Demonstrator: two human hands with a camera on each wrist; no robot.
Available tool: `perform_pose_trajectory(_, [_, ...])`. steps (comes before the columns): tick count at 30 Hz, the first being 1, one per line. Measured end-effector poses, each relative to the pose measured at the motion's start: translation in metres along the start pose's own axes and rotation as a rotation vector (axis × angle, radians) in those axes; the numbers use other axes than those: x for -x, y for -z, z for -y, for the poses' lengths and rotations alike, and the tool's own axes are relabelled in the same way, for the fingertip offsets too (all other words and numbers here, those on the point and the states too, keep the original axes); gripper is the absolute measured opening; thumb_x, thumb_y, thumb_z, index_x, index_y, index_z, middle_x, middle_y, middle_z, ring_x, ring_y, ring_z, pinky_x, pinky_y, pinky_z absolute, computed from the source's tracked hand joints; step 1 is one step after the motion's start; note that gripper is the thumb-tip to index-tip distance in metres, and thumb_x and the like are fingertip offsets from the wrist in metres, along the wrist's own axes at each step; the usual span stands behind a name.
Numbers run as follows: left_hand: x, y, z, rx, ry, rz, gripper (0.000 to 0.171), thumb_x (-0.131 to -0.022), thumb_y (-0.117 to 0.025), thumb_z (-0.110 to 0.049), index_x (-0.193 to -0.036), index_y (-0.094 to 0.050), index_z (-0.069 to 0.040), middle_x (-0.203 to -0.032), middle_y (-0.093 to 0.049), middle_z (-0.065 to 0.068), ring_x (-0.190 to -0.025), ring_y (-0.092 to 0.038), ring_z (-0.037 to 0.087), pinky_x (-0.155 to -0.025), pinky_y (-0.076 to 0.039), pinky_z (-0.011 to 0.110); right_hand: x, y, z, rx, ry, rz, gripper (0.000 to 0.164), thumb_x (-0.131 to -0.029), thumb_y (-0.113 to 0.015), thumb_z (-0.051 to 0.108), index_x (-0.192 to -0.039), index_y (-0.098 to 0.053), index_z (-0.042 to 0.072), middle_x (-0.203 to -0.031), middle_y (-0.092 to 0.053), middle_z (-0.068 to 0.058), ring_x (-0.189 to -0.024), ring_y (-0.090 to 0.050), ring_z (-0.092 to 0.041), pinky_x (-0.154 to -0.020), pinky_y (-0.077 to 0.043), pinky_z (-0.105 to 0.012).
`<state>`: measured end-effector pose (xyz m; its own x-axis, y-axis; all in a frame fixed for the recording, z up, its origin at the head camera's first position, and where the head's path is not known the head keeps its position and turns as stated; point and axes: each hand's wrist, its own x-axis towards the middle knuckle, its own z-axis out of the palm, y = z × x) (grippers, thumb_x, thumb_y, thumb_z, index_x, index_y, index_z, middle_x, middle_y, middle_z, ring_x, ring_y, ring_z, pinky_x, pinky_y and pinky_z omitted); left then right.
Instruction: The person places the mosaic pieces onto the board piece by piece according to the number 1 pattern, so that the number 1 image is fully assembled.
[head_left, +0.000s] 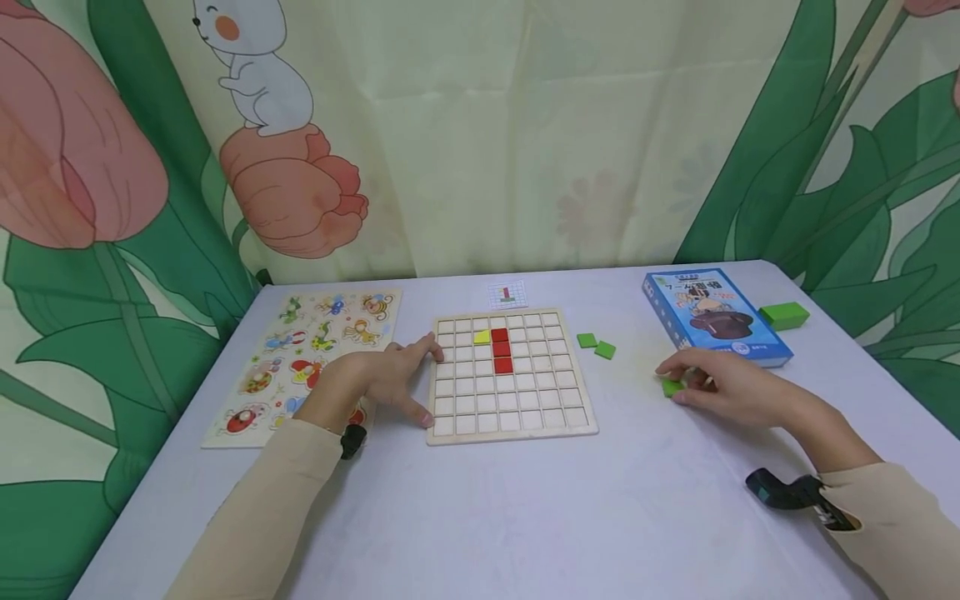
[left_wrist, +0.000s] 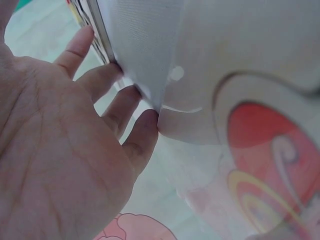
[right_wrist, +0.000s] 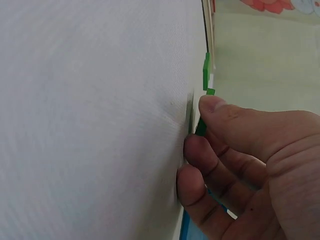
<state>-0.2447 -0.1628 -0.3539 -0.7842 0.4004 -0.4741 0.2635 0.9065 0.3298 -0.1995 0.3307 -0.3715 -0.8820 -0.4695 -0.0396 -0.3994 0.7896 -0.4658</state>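
Note:
A white gridded board (head_left: 517, 408) lies mid-table, with a column of red tiles (head_left: 502, 350) and a yellow piece (head_left: 482, 337) beside the top one. My left hand (head_left: 386, 382) is spread at its left edge, thumb by the near corner and fingertips farther up the side. Right of the board, my right hand (head_left: 731, 387) pinches a green tile (head_left: 672, 387) between thumb and fingers, close over the cloth. In the right wrist view this green tile (right_wrist: 201, 127) stands tilted under the thumb. Two loose green tiles (head_left: 587, 340) lie between board and right hand.
Behind the board lies a small pattern card (head_left: 508, 294). A blue box (head_left: 712, 317) and a green block (head_left: 784, 316) sit at the back right. An insect picture sheet (head_left: 258, 408) lies under my left forearm. A printed curtain (head_left: 517, 167) hangs behind the table.

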Motion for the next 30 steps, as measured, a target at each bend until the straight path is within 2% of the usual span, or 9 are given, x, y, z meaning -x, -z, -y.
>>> perform_pose_trajectory(8, [0.001,-0.002,0.002,0.0,0.01,0.003,0.095,-0.071,-0.09,-0.058,-0.143,-0.032,-0.035,-0.155,-0.037,0.015,-0.139,-0.037,0.031,-0.108,-0.037,0.059,-0.001,-0.001,0.006,-0.07,0.018,0.009,0.033,-0.096,-0.073,0.017,-0.128,-0.065,0.015,-0.115,-0.067,0.004,-0.095,-0.062,-0.012,-0.079,-0.054,-0.025])
perform_pose_trajectory(13, [0.001,-0.003,0.003,0.004,0.002,-0.002,0.094,-0.071,-0.09,-0.058,-0.143,-0.032,-0.035,-0.155,-0.037,0.015,-0.14,-0.036,0.032,-0.11,-0.036,0.06,-0.005,-0.001,0.011,-0.099,0.016,-0.01,0.032,-0.097,-0.073,0.017,-0.128,-0.066,0.018,-0.114,-0.067,0.007,-0.096,-0.061,-0.012,-0.079,-0.053,-0.026])
perform_pose_trajectory(17, [0.0,-0.003,0.002,0.004,0.011,-0.005,0.096,-0.071,-0.09,-0.058,-0.144,-0.032,-0.036,-0.16,-0.033,0.015,-0.143,-0.035,0.032,-0.111,-0.035,0.06,-0.01,-0.001,0.017,-0.126,0.068,-0.034,0.031,-0.098,-0.072,0.016,-0.127,-0.066,0.017,-0.116,-0.067,0.006,-0.098,-0.061,-0.01,-0.081,-0.053,-0.026])
perform_pose_trajectory(22, [0.0,-0.002,0.002,-0.006,0.016,-0.009,0.097,-0.07,-0.09,-0.059,-0.144,-0.031,-0.036,-0.159,-0.035,0.015,-0.141,-0.036,0.031,-0.11,-0.036,0.059,-0.017,-0.003,0.023,-0.18,0.153,-0.064,0.028,-0.1,-0.068,0.013,-0.128,-0.064,0.013,-0.125,-0.067,-0.002,-0.102,-0.062,-0.009,-0.083,-0.054,-0.027])
perform_pose_trajectory(27, [0.0,0.0,0.001,-0.003,0.025,-0.007,0.097,-0.071,-0.09,-0.058,-0.144,-0.031,-0.036,-0.156,-0.037,0.015,-0.138,-0.037,0.03,-0.109,-0.037,0.058,-0.023,-0.003,0.03,-0.229,0.185,-0.071,0.028,-0.102,-0.065,0.013,-0.129,-0.062,0.011,-0.127,-0.065,-0.008,-0.104,-0.062,-0.01,-0.081,-0.055,-0.026])
perform_pose_trajectory(30, [0.0,-0.001,-0.001,0.0,0.014,-0.004,0.095,-0.072,-0.09,-0.057,-0.144,-0.032,-0.036,-0.155,-0.038,0.015,-0.139,-0.036,0.031,-0.109,-0.037,0.059,-0.027,-0.001,0.033,-0.24,0.197,-0.078,0.029,-0.101,-0.066,0.012,-0.13,-0.062,0.012,-0.124,-0.065,-0.007,-0.103,-0.062,-0.01,-0.081,-0.055,-0.026])
